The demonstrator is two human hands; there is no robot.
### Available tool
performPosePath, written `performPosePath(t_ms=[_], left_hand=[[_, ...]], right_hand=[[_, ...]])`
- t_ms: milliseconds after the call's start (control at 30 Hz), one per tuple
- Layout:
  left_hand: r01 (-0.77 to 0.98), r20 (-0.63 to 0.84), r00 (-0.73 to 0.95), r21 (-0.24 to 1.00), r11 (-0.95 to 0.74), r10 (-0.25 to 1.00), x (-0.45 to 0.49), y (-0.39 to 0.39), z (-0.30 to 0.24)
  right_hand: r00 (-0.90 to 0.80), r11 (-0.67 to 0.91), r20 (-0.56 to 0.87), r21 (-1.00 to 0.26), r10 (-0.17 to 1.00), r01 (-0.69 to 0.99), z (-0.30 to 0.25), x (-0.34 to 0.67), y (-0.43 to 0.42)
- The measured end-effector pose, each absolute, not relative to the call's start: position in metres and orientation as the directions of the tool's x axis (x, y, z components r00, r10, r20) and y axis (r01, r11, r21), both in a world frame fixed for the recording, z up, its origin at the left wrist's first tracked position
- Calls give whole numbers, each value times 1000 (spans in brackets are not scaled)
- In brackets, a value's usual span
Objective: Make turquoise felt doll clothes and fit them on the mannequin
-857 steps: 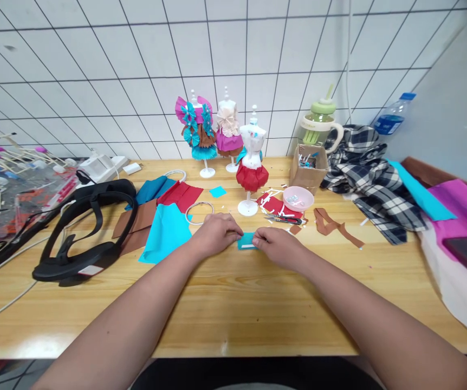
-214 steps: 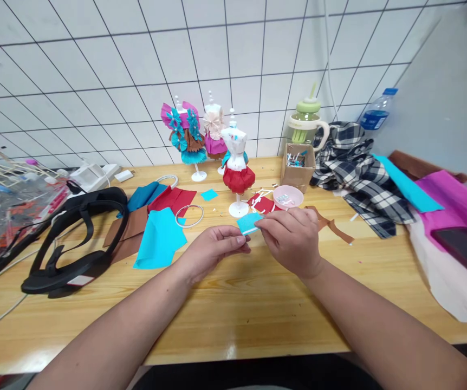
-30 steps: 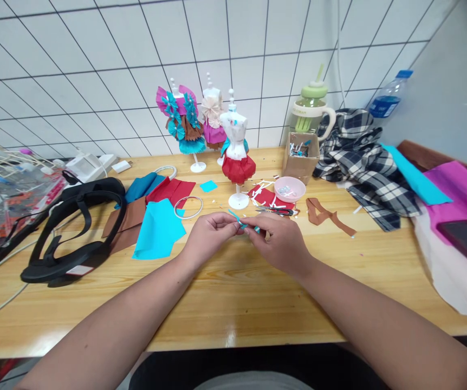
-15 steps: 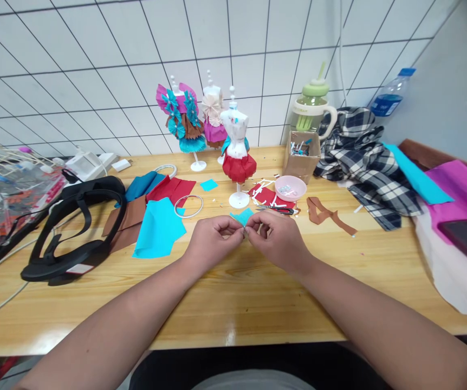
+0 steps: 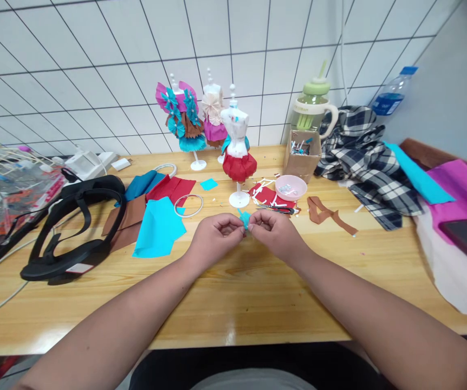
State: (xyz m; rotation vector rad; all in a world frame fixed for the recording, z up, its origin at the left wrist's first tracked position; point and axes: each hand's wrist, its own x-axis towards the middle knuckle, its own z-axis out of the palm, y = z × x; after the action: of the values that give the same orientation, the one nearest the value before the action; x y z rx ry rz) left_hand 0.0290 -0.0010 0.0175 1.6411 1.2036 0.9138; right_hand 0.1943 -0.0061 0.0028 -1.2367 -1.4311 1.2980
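A small piece of turquoise crepe paper is bunched between my fingertips above the table. My left hand pinches it from one side, and my right hand pinches it from the other. The fingertips nearly meet, hiding the paper's lower part. Just beyond stands a white mini dress form in a puffy red paper skirt, its torso bare with a few turquoise bits near the neck. Scissors with dark handles lie close behind my right hand.
Turquoise paper, a silver ring and a black headset lie left. A pink bowl, a cardboard box and brown paper strips lie right. Two dressed forms stand behind, one with a purple bodice.
The turquoise piece, spread like a flat square before, is now gathered into a narrow bunch between my fingertips. Both hands have stayed in about the same place.
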Motion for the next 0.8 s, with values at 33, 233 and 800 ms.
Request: performPosePath(t_ms=[33, 233, 800], left_hand=[[279, 46, 262, 953, -121, 964, 29, 0, 17], [-68, -103, 253, 990, 124, 962, 28, 5, 10], [-683, -261, 248, 636, 359, 933, 18, 14, 25]], right_hand=[[-178, -32, -50, -994, 983, 100, 3, 194, -6], [-57, -114, -111, -992, 992, -48, 5, 196, -1], [125, -72, -108, -961, 986, -266, -3, 213, 14]])
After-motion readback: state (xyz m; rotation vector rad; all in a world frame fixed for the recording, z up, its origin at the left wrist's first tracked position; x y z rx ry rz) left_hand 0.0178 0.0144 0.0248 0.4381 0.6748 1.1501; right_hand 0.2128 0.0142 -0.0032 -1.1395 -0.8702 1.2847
